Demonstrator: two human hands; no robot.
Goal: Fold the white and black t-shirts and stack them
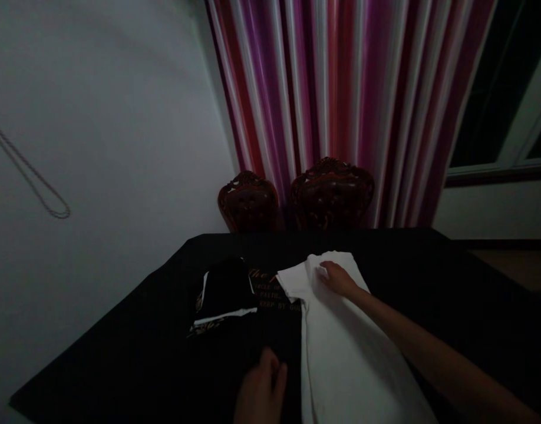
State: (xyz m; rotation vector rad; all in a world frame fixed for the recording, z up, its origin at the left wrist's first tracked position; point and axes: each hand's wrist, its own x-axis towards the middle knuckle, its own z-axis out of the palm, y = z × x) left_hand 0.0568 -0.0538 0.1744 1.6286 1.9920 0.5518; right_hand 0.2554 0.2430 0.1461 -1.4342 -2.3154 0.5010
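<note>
A white garment (pixel 341 347) lies spread lengthwise on a table under a black cloth (pixel 120 353). My right hand (pixel 336 278) rests on its far end, fingers curled over a folded corner of the white fabric. My left hand (pixel 261 388) is low in the picture at the garment's near left edge, on a black garment with orange lettering (pixel 274 300); its fingers are bent together, and what they pinch is too dark to see. A folded black garment with white trim (pixel 226 294) sits to the left of it.
Two carved dark red chair backs (pixel 250 200) (pixel 332 191) stand behind the table. A striped purple, red and white curtain (pixel 341 88) hangs behind them. A white wall is at the left and a window (pixel 504 88) at the right.
</note>
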